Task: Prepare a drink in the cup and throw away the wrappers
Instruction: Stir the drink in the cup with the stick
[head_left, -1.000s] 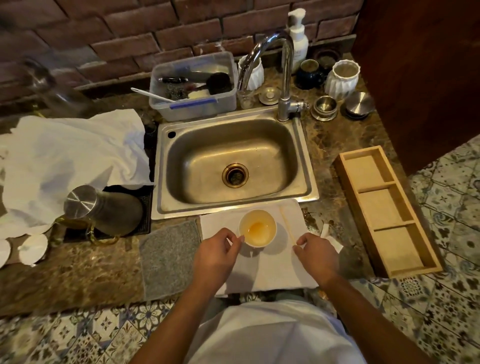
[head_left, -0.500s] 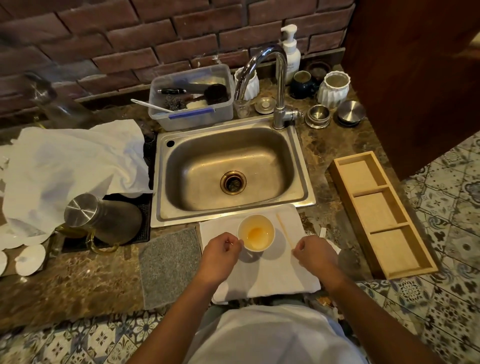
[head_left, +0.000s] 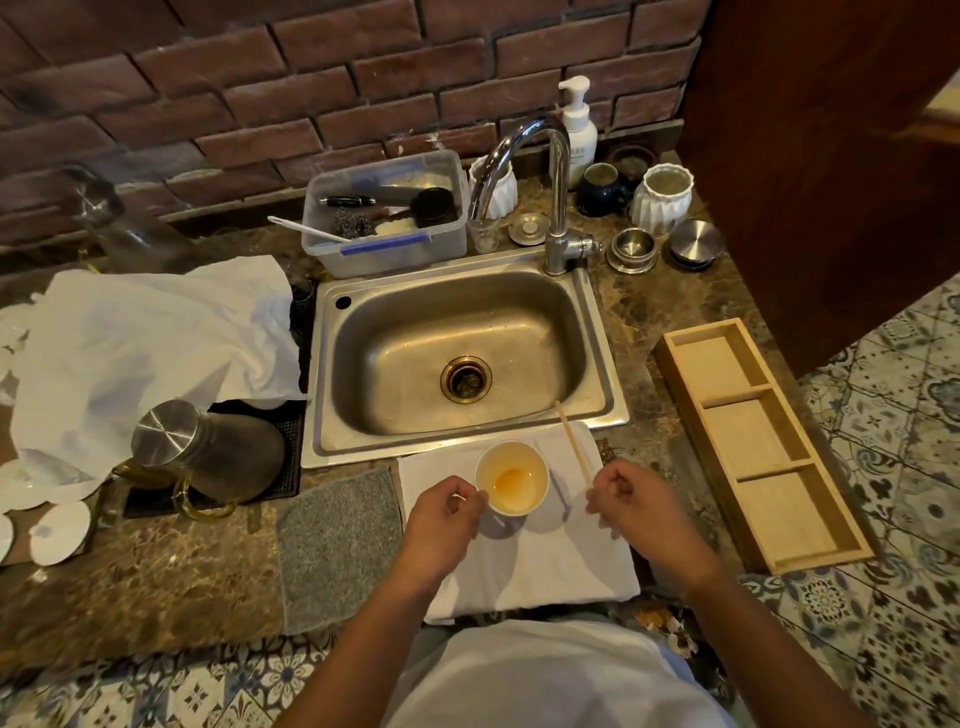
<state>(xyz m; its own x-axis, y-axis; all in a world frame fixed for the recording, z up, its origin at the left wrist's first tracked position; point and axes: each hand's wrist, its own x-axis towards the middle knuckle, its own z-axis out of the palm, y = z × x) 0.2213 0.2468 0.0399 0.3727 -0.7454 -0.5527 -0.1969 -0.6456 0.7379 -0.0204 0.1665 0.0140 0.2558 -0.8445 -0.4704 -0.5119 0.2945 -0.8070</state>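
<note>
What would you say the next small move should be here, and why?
Probably dip the wooden stick, pinched in the right hand, into the cup and stir: amber liquid pools at its bottom, and the left hand already steadies its side.

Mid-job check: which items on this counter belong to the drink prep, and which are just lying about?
In play:
cup with amber liquid
wooden stir stick, pinched by right hand
left hand steadying the cup
white cloth under the cup

Lying about:
sink
wooden tray
plastic tub
soap bottle
steel jug
</note>
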